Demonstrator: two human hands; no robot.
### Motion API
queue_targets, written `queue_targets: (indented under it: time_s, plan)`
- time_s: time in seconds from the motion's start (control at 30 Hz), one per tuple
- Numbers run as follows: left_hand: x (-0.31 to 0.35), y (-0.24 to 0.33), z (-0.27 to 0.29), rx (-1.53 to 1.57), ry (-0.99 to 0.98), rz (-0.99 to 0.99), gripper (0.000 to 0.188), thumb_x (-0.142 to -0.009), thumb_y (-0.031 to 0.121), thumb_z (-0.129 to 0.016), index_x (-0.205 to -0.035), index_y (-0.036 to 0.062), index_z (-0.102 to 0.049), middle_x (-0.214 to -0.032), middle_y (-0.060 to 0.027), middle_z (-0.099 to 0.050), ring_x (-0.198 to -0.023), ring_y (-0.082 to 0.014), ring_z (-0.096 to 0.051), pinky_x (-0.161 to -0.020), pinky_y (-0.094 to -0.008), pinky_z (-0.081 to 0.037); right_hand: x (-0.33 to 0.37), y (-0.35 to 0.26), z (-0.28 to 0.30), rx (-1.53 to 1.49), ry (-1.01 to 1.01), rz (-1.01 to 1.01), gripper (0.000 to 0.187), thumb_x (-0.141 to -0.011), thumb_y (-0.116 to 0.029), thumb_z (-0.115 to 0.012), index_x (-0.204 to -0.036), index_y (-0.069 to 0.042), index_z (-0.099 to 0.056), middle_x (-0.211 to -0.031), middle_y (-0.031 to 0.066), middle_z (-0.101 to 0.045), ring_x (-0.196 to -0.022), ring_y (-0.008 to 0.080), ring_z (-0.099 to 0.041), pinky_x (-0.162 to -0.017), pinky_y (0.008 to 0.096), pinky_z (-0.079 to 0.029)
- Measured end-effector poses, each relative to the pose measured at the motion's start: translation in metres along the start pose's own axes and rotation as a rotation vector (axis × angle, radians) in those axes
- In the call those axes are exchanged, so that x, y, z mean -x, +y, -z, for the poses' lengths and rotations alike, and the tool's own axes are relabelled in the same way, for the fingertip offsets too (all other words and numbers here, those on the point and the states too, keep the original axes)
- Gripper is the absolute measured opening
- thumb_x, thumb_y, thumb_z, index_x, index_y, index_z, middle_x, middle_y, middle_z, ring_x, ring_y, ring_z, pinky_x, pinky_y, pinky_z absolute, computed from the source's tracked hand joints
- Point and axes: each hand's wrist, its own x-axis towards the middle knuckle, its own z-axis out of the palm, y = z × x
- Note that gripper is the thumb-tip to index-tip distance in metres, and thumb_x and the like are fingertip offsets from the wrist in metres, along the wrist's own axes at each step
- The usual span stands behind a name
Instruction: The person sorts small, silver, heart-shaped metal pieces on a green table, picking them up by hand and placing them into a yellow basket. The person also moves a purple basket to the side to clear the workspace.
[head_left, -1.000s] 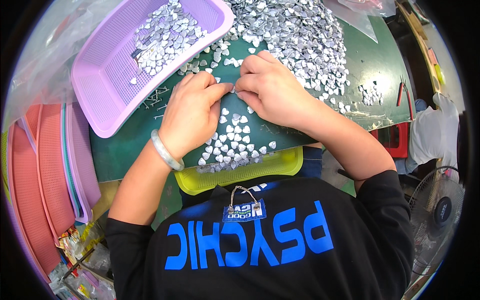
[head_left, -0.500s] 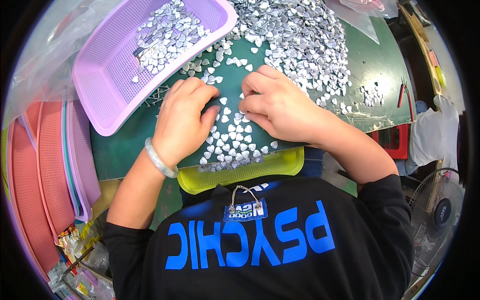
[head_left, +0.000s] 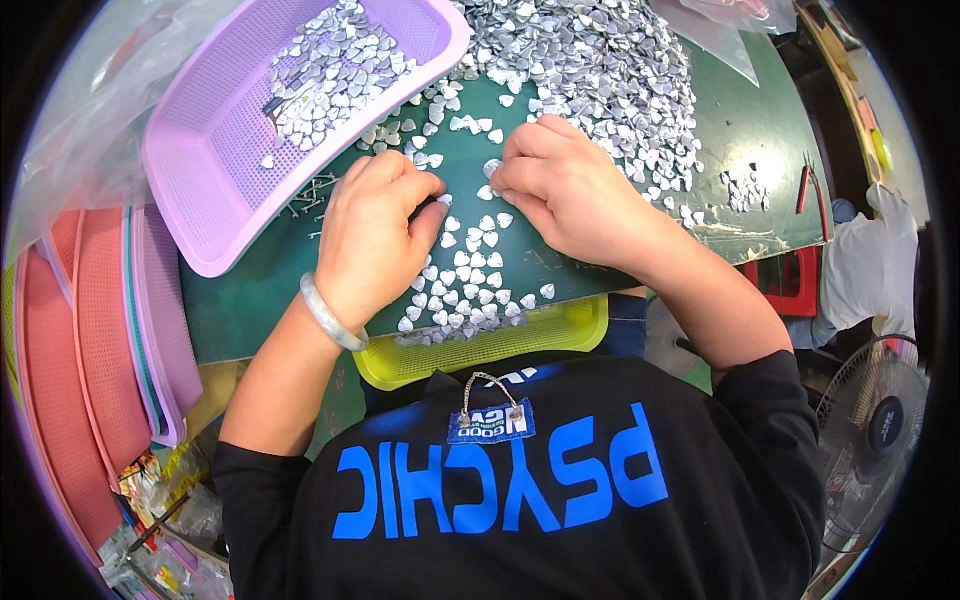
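My left hand [head_left: 380,220], a pale bangle on its wrist, is closed with thumb and forefinger around a small silver heart-shaped piece [head_left: 445,200]. Across a narrow strip of table, the fingers of my right hand [head_left: 565,190] are pinched together, with another heart-shaped piece [head_left: 491,168] at their tips; the fingers partly hide it. Between my hands and the table edge lie loose silver hearts [head_left: 465,275]. More of them rest in a yellow-green basket [head_left: 570,335] below the edge.
A large heap of hearts [head_left: 610,80] covers the far middle of the green table [head_left: 770,215]. At the far left a purple basket [head_left: 200,190] holds more hearts. Red-handled pliers [head_left: 812,195] lie far right. Stacked baskets [head_left: 80,360] stand left; a fan [head_left: 880,430] stands right.
My right hand has moved slightly away from me, exposing hearts beneath it. My left hand has shifted a little right, its fingertips now at a heart.
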Motion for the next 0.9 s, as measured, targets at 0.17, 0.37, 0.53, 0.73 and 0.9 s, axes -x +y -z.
queue_targets:
  time_s: [0.17, 0.37, 0.53, 0.73, 0.9]
  plan:
    - [-0.003, 0.0, -0.001, 0.021, -0.022, 0.042, 0.011, -0.076, 0.001, -0.073, -0.085, 0.0026, -0.068, -0.082, -0.0098, -0.059, -0.08, -0.0293, -0.058, -0.073, -0.0379, -0.048, -0.007, 0.0, -0.004, 0.017, -0.011, 0.015, 0.005, -0.08, -0.011, -0.068, -0.078, -0.007, -0.071, -0.087, 0.0057, -0.059, -0.089, 0.0262, -0.055, -0.082, 0.0369, -0.047]
    - [0.005, -0.005, -0.004, 0.255, 0.056, 0.196, 0.007, -0.076, 0.0, -0.072, -0.081, 0.0031, -0.068, -0.079, -0.0079, -0.059, -0.071, -0.0223, -0.059, -0.065, -0.0323, -0.048, -0.012, -0.006, -0.007, 0.032, 0.029, 0.037, 0.006, -0.078, -0.012, -0.072, -0.079, -0.007, -0.07, -0.089, 0.006, -0.06, -0.09, 0.0267, -0.055, -0.082, 0.0377, -0.047]
    - [0.008, 0.004, 0.003, 0.654, 0.047, 0.438, 0.005, -0.083, 0.002, -0.071, -0.087, 0.0004, -0.07, -0.079, -0.0001, -0.06, -0.067, -0.0063, -0.054, -0.062, -0.0213, -0.045, -0.017, -0.016, -0.006, -0.273, 0.051, -0.075, 0.008, -0.079, -0.011, -0.072, -0.084, -0.004, -0.071, -0.088, 0.0089, -0.063, -0.091, 0.0304, -0.058, -0.081, 0.04, -0.049]
    - [0.011, 0.01, 0.004, 0.864, 0.074, 0.488, 0.004, -0.087, 0.003, -0.071, -0.09, 0.0003, -0.069, -0.079, 0.0041, -0.061, -0.068, -0.002, -0.051, -0.061, -0.0189, -0.043, -0.019, -0.018, -0.011, -0.525, 0.038, -0.162, 0.008, -0.081, -0.011, -0.072, -0.085, -0.003, -0.071, -0.084, 0.0105, -0.064, -0.089, 0.031, -0.061, -0.079, 0.0402, -0.05]
    - [0.012, 0.014, 0.005, 0.952, 0.063, 0.525, 0.005, -0.089, 0.005, -0.07, -0.09, 0.0008, -0.068, -0.076, 0.0052, -0.06, -0.067, -0.0014, -0.05, -0.059, -0.0185, -0.041, -0.017, -0.019, -0.007, -0.495, 0.035, -0.134, 0.006, -0.083, -0.006, -0.071, -0.088, -0.003, -0.07, -0.089, 0.0061, -0.065, -0.091, 0.0228, -0.061, -0.082, 0.0346, -0.049]
